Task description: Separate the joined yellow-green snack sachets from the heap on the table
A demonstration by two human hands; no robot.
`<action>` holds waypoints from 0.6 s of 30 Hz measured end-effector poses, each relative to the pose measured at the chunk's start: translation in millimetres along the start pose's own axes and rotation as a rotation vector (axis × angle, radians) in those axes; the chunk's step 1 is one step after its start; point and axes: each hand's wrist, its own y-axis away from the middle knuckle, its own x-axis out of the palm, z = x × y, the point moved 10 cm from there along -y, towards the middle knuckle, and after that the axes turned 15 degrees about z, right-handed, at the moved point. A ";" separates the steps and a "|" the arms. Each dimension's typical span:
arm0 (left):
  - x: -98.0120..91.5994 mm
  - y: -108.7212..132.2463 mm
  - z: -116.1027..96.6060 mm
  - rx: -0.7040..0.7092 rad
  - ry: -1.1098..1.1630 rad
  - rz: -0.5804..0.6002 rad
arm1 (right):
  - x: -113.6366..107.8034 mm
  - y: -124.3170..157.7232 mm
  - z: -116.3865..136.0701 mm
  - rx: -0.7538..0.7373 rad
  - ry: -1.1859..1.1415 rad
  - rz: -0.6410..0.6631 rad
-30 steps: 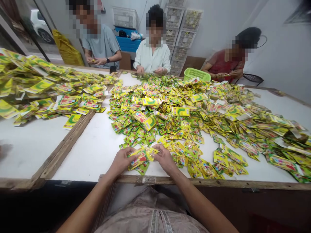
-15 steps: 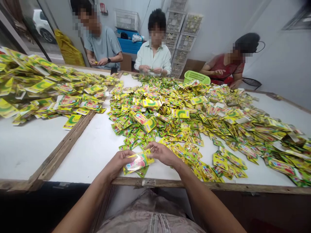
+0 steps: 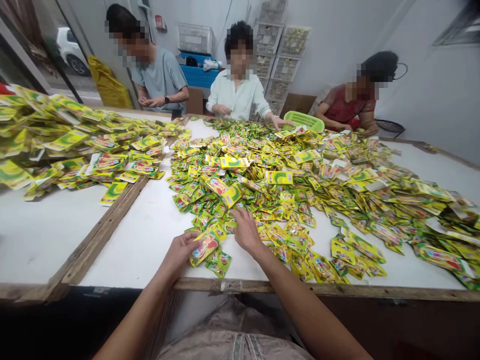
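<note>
My left hand grips a small yellow carton with green and red print, thumb on top, tilted up toward the right. Just under and beside the carton, green sachets lie on the white tabletop. My right hand is to the right of the carton and apart from it. Its fingers are spread and slightly bent at the near edge of the heap of green and yellow sachets; no packet shows in them, though the palm side is hidden.
Flat yellow cartons are heaped at left, beyond a wooden strip. More cartons and sachets spread to the right. Three co-workers sit across the table; one person's hand reaches near a green basket. A wooden edge runs along the front.
My right hand has let go of the carton's end and moved up to the sachet heap. The carton has tilted upward in my left hand. The middle co-worker's arm has stretched toward the basket.
</note>
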 end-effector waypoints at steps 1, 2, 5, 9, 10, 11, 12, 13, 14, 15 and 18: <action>-0.7 0.7 -0.4 -0.001 0.000 -0.001 | 1.2 -0.9 5.8 -0.046 0.036 0.035; -0.8 1.3 -0.6 -0.005 0.001 0.003 | 3.0 -1.9 10.1 -0.080 0.069 0.083; -0.8 2.8 -0.9 -0.010 0.004 0.013 | 4.5 -2.9 5.7 -0.046 0.105 0.212; -2.3 3.9 -1.2 0.023 -0.011 -0.007 | -2.1 5.4 -10.8 0.046 0.064 0.202; -2.4 4.0 -1.1 0.033 -0.016 -0.013 | -1.5 8.4 -13.8 0.047 0.019 0.199; -2.7 4.2 -1.3 0.042 -0.022 -0.021 | -0.7 11.3 -17.3 0.053 -0.047 0.190; -3.0 4.5 -2.0 0.053 -0.030 -0.030 | -0.9 14.4 -21.0 0.061 -0.139 0.169; -3.2 5.1 -2.8 0.062 -0.040 -0.040 | -2.3 17.4 -24.7 0.071 -0.257 0.132; -3.0 5.8 -3.5 0.064 -0.051 -0.048 | -4.7 20.4 -27.6 0.074 -0.401 0.079; -2.2 6.6 -3.8 0.059 -0.060 -0.050 | -7.4 23.2 -28.8 0.064 -0.559 0.020; 7.4 8.4 -4.8 0.041 -0.054 0.018 | -8.6 24.4 -15.2 -0.052 -0.915 -0.033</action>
